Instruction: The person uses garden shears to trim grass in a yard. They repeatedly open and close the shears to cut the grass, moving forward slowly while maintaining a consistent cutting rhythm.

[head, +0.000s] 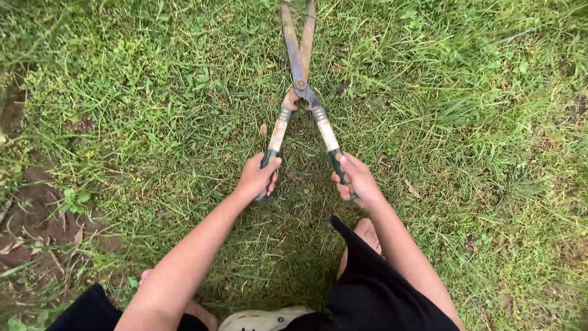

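Grass underfoot, shears held out toward twelve o'clock.

Head view: rough grass (465, 122) fills the frame, with a bare soil patch (37, 214) at eight o'clock. Long shears (301, 86) lie low over the turf, blades nearly closed, rusty and likely stiff and fairly heavy; the dark green handle ends are the place to hold. Left hand (257, 178) is clenched on the left handle, right hand (358, 181) on the right. Both forearms reach forward, wrists straight, knees bent below.
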